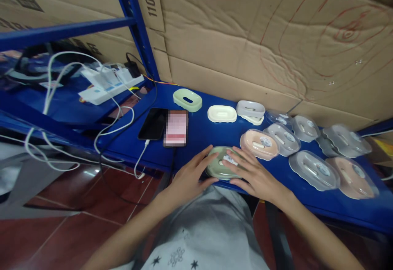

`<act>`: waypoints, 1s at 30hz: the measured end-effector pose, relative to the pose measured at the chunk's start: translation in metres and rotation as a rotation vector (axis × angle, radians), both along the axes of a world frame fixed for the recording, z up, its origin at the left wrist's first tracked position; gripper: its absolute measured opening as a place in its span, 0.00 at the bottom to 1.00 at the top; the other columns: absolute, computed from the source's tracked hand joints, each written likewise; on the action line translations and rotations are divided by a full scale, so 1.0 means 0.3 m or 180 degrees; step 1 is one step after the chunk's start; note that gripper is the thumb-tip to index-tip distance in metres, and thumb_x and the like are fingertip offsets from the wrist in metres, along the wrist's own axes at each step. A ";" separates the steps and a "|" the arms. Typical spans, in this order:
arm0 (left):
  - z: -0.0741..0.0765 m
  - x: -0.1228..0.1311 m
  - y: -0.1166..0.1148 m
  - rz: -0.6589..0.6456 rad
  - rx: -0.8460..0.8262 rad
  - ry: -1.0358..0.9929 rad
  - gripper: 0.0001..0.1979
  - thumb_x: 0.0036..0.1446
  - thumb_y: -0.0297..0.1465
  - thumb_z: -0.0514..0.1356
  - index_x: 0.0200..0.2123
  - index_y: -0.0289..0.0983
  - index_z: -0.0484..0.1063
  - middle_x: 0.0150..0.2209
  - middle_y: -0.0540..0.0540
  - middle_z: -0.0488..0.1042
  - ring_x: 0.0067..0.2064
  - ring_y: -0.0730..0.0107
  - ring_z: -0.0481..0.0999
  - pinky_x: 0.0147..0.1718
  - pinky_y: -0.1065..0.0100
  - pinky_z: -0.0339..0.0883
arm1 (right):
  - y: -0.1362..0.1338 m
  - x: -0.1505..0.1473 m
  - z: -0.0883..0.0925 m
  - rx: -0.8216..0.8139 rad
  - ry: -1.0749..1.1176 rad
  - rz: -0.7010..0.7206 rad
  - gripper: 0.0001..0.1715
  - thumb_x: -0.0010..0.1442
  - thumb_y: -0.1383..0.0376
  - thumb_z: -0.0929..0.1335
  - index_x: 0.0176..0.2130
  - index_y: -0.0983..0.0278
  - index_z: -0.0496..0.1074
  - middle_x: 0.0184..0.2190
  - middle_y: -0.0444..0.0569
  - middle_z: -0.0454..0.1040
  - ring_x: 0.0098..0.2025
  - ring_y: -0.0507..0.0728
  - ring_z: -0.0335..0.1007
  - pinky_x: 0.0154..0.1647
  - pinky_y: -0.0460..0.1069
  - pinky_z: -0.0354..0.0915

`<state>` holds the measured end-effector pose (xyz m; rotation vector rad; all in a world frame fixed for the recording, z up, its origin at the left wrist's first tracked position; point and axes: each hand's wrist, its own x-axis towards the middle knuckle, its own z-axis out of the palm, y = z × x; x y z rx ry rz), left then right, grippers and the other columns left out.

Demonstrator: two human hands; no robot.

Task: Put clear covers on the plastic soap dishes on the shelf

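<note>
A green soap dish under a clear plastic lid lies at the near edge of the blue shelf. My left hand rests against its left side, fingers stretched over the lid. My right hand lies on its right side, fingers spread flat across the top and touching a small white label. Both hands press on the dish together.
Further soap dishes lie to the right: green, cream, white, pink, several clear-lidded ones. Two phones lie left of the dish. Power strips with white cables sit far left. A cardboard wall stands behind.
</note>
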<state>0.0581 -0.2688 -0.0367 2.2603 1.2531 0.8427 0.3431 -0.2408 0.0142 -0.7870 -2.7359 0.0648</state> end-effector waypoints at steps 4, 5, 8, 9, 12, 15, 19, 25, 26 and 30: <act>0.000 -0.008 -0.004 -0.0052 -0.0036 -0.0038 0.40 0.69 0.36 0.67 0.77 0.51 0.52 0.77 0.40 0.59 0.74 0.51 0.66 0.68 0.47 0.70 | -0.009 -0.010 -0.035 0.0074 0.0000 -0.0085 0.39 0.72 0.55 0.71 0.75 0.56 0.61 0.76 0.56 0.61 0.80 0.67 0.48 0.76 0.72 0.58; 0.008 -0.014 -0.004 -0.0102 -0.0015 -0.0068 0.40 0.70 0.36 0.66 0.77 0.51 0.51 0.77 0.40 0.58 0.75 0.51 0.65 0.68 0.47 0.69 | -0.011 -0.013 -0.040 0.0105 0.0003 -0.0135 0.38 0.72 0.54 0.71 0.75 0.57 0.61 0.75 0.57 0.62 0.80 0.67 0.49 0.76 0.72 0.58; 0.067 -0.035 0.027 -0.0281 0.0153 -0.0090 0.36 0.74 0.37 0.61 0.78 0.50 0.49 0.78 0.40 0.56 0.77 0.53 0.61 0.71 0.50 0.67 | -0.018 -0.031 -0.049 0.0225 0.0067 -0.0323 0.34 0.74 0.54 0.69 0.72 0.62 0.64 0.73 0.60 0.65 0.79 0.69 0.53 0.75 0.72 0.60; 0.096 -0.040 0.056 -0.0323 0.0258 -0.0049 0.34 0.76 0.37 0.58 0.78 0.49 0.50 0.78 0.40 0.56 0.77 0.54 0.61 0.71 0.51 0.66 | -0.019 -0.040 -0.049 0.0264 0.0095 -0.0382 0.32 0.75 0.54 0.68 0.71 0.63 0.65 0.73 0.61 0.66 0.78 0.69 0.53 0.75 0.72 0.61; 0.188 -0.034 0.216 -0.0330 0.0628 0.0281 0.24 0.78 0.34 0.52 0.74 0.44 0.61 0.73 0.40 0.66 0.72 0.56 0.69 0.69 0.52 0.68 | -0.011 -0.078 -0.045 0.0395 0.0105 -0.0477 0.29 0.76 0.56 0.66 0.68 0.66 0.67 0.72 0.62 0.66 0.77 0.69 0.56 0.75 0.72 0.59; 0.249 0.011 0.445 -0.0150 0.0670 0.1300 0.21 0.72 0.29 0.60 0.66 0.36 0.70 0.64 0.35 0.76 0.65 0.50 0.76 0.65 0.49 0.70 | 0.012 -0.126 -0.035 0.0526 0.0004 -0.0512 0.28 0.76 0.57 0.65 0.69 0.66 0.67 0.71 0.63 0.67 0.75 0.70 0.59 0.75 0.73 0.58; 0.266 0.080 0.660 -0.0092 0.0500 0.1865 0.13 0.63 0.25 0.67 0.51 0.34 0.79 0.55 0.37 0.82 0.58 0.51 0.79 0.60 0.54 0.71 | 0.041 -0.165 -0.009 0.0673 -0.0151 -0.0540 0.28 0.76 0.58 0.66 0.69 0.66 0.67 0.69 0.63 0.69 0.71 0.69 0.64 0.71 0.69 0.63; 0.317 0.028 0.603 0.0182 0.0666 0.1606 0.10 0.73 0.29 0.59 0.52 0.34 0.76 0.55 0.36 0.79 0.58 0.52 0.78 0.56 0.57 0.72 | 0.115 -0.159 0.053 0.0698 -0.0529 -0.0676 0.28 0.73 0.63 0.68 0.68 0.68 0.68 0.68 0.65 0.71 0.68 0.71 0.68 0.66 0.67 0.66; 0.329 0.001 0.567 0.0257 0.0718 0.1541 0.10 0.73 0.30 0.58 0.52 0.34 0.76 0.55 0.36 0.79 0.59 0.51 0.77 0.56 0.56 0.72 | 0.148 -0.159 0.063 0.0645 -0.0599 -0.0729 0.28 0.73 0.65 0.67 0.69 0.68 0.68 0.69 0.65 0.70 0.69 0.71 0.67 0.67 0.67 0.65; 0.342 -0.102 0.407 0.0596 0.1071 0.0995 0.10 0.74 0.34 0.57 0.51 0.36 0.75 0.52 0.38 0.79 0.56 0.50 0.78 0.53 0.54 0.75 | 0.348 -0.161 0.107 0.0174 -0.0927 -0.1009 0.35 0.72 0.72 0.61 0.75 0.70 0.60 0.75 0.66 0.60 0.77 0.70 0.57 0.75 0.68 0.55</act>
